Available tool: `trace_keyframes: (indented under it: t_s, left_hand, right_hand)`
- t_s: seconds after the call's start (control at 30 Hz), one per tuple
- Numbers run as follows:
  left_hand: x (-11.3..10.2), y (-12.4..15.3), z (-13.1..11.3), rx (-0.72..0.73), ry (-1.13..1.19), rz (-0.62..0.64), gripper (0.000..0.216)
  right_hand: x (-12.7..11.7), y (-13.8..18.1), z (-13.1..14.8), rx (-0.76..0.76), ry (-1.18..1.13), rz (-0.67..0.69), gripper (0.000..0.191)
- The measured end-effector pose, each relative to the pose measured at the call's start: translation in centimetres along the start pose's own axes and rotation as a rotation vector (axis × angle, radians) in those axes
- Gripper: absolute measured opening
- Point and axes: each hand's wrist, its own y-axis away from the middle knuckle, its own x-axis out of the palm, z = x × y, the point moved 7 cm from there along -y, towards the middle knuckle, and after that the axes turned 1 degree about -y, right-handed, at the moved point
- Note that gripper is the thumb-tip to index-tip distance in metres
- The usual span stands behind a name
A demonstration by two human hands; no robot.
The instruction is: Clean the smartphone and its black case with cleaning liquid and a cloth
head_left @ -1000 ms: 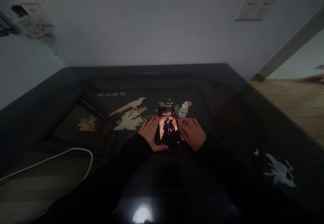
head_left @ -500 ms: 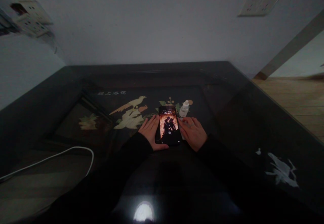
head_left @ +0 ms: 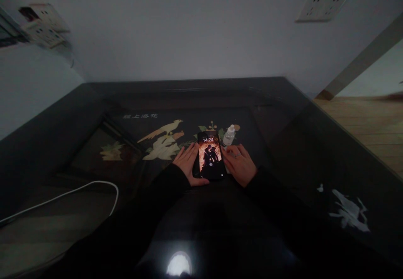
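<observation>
A phone [head_left: 210, 156] with a lit screen lies flat on the dark glass-topped table [head_left: 299, 144]. My left hand [head_left: 188, 164] rests flat beside its left edge, fingers stretched out, thumb touching the phone's near corner. My right hand [head_left: 239, 164] lies flat on the phone's right side, fingers out, over something pale that I cannot make out. A small white bottle [head_left: 228, 135] stands just beyond my right fingertips.
A white cable [head_left: 78, 189] curves across the table's left part. Bird and flower inlay [head_left: 162, 140] shows under the glass, with more at the right [head_left: 348, 210]. Wall sockets [head_left: 321, 5] are on the wall behind. Wooden floor [head_left: 371, 123] lies to the right.
Nothing has visibly changed apart from a slight shift of the camera; both hands stay flat beside the phone.
</observation>
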Motion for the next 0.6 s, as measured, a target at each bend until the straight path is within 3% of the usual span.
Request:
trace_keyframes:
  t_s: [0.17,0.3,0.4,0.47,0.6]
  left_hand:
    - [0.5,-0.1,0.2,-0.005,0.011,-0.030,0.125]
    - [-0.2,-0.2,1.1,0.009,0.125,-0.194,0.129]
    - [-1.4,-1.4,3.2,-0.082,0.300,-0.325,0.096]
    - [-1.7,-3.2,4.7,-0.170,0.355,-0.323,0.068]
    - [-2.0,-7.2,5.9,-0.260,0.364,-0.296,0.040]
  right_hand:
    - [-0.1,0.0,0.1,-0.007,0.002,-0.070,0.039]
    - [-0.6,0.0,-0.1,-0.017,-0.004,-0.119,0.039]
    - [-1.5,0.3,0.1,-0.039,-0.019,-0.157,0.037]
    - [-2.1,0.6,0.9,-0.093,-0.055,-0.176,0.036]
    - [-2.2,1.4,3.5,-0.195,-0.122,-0.121,0.064]
